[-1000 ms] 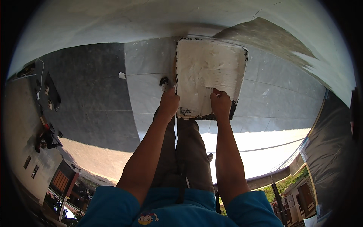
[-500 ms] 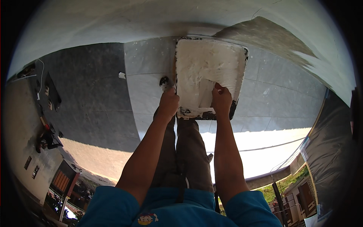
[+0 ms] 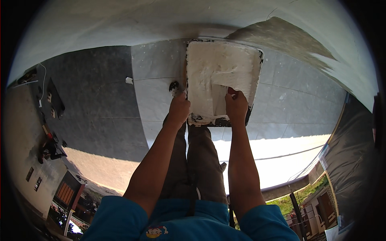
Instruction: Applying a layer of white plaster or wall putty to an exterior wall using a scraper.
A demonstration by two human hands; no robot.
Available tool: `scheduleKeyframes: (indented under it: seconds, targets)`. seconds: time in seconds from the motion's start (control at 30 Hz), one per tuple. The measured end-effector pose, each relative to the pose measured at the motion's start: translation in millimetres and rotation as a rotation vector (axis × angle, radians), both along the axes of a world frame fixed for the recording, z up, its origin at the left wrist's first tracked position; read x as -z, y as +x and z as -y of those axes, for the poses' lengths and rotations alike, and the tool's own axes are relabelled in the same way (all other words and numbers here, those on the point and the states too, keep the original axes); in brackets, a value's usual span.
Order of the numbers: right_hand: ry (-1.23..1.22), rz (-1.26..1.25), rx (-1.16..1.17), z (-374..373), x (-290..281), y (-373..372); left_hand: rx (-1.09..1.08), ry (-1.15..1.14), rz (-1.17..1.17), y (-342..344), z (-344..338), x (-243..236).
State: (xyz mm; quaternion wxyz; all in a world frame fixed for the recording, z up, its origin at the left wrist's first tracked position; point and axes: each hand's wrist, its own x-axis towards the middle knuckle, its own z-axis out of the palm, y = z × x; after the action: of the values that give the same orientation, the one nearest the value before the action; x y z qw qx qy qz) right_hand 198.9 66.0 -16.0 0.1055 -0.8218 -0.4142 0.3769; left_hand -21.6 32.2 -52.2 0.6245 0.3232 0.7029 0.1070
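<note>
A rectangular board [image 3: 222, 121] with dark, chipped edges is spread with thick off-white paste [image 3: 209, 64]. My left hand [image 3: 179, 108] is closed at the board's near left edge, its fingertips partly hidden. Over the near right part of the paste, my right hand [image 3: 237, 106] is closed on a flat, pale scraper [image 3: 219, 100]. Its blade lies against the paste, and the fingers hide most of the grip. Streaks mark the paste just beyond the blade.
A painted wall [image 3: 161, 24] with a bare grey patch [image 3: 281, 36] rises beyond the board. Grey sheeting [image 3: 157, 96] covers the floor. A small white piece [image 3: 129, 80] lies to the left. Dark plastic [image 3: 354, 148] hangs at right. My foot [image 3: 174, 88] shows beside the board.
My right hand has shifted very slightly to the right with the scraper. The left hand and the board look almost unmoved.
</note>
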Motion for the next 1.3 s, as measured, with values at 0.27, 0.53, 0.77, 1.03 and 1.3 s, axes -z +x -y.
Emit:
scheduleKeyframes:
  seconds: [0.27,0.53,0.77,1.03,1.3]
  targets:
    - [-0.016,0.018,0.005,7,1,-18,-0.027,0.075,0.056,0,2,-2]
    - [-0.059,0.006,-0.04,8,0,-26,-0.035,0.042,0.037,2,0,-5]
    - [-0.013,-0.069,-0.082,3,7,-42,-0.144,0.055,0.095,7,-6,-15]
    - [0.027,-0.073,-0.052,7,3,-61,-0.174,0.047,0.106,8,-10,-21]
    - [0.098,0.026,0.292,30,-9,-3,-0.205,0.174,0.081,-4,1,-7]
